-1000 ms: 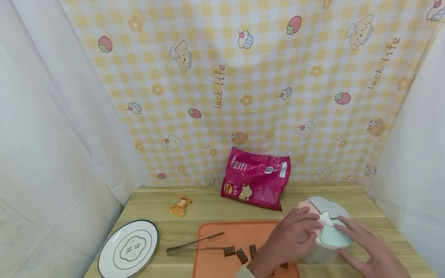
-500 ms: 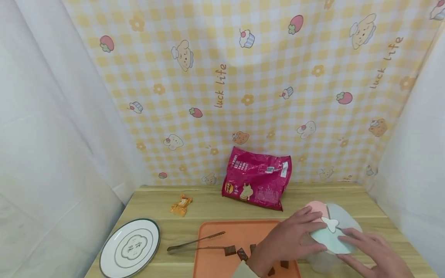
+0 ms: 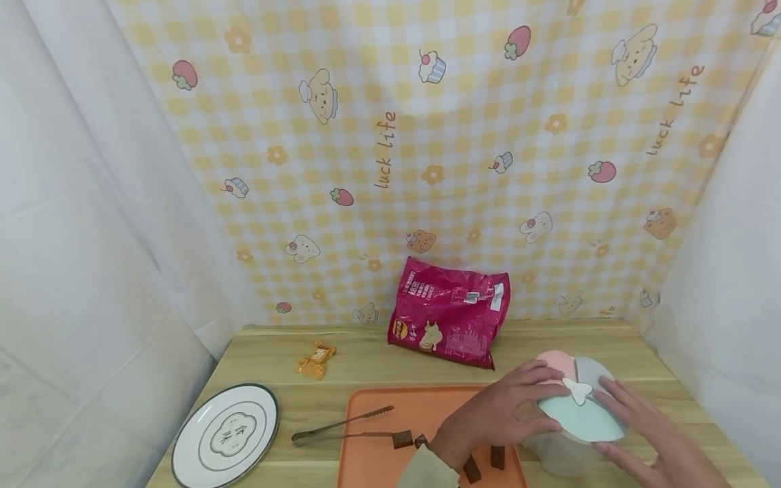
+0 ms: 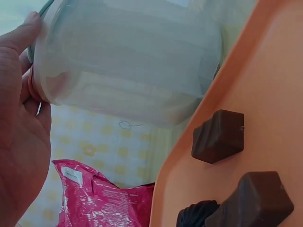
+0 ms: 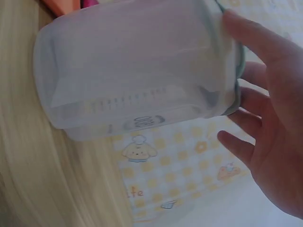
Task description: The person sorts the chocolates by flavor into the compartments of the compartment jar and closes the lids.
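Observation:
A translucent plastic canister [image 5: 132,61] stands at the front right, its round lid [image 3: 579,421] split into pink, grey and pale green sections with a white bow-shaped piece at the centre. From the left side, my left hand [image 3: 503,410] holds the lid, fingers over the pink part and thumb at the green edge. My right hand [image 3: 655,434] grips the opposite side, with its thumb low on the rim and fingertips on top. The canister's bottom is beside the orange tray [image 4: 177,161] in the left wrist view. No contents show clearly through its walls.
Brown chocolate pieces [image 4: 220,137] lie on the orange tray, and metal tongs [image 3: 329,428] rest across its left edge. A white plate [image 3: 195,440] with a green rim sits at the left. Behind are an orange-wrapped candy [image 3: 316,360] and a magenta snack bag [image 3: 451,312].
The lid has turned clockwise and tips toward me compared with a second ago, with both hands still on it. My left wrist has shifted a little, uncovering chocolate pieces at the tray's right.

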Motion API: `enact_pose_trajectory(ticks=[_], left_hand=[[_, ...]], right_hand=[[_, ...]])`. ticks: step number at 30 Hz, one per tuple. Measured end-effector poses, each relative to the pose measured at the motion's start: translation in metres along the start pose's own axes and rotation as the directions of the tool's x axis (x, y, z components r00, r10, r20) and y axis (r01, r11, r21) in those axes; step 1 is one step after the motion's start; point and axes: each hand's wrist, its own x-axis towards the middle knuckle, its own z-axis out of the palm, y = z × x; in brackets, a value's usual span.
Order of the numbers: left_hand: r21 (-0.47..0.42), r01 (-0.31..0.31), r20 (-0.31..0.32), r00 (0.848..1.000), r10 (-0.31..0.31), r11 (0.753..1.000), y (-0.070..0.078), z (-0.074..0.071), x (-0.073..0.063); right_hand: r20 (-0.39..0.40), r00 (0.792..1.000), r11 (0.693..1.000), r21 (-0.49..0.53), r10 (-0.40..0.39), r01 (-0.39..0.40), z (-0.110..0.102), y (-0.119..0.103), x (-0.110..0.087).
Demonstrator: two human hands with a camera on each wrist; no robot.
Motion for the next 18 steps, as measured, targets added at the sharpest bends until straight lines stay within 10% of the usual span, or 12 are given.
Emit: enact_pose_trajectory(ticks=[18], left_hand=[[-0.004, 0.007, -0.01, 1.0, -0.007, 1.0, -0.002, 0.0037, -0.0021]], right_hand=[[-0.024, 0.984, 0.984, -0.009, -0.177, 0.177, 0.0013, 0.0068, 0.0021]])
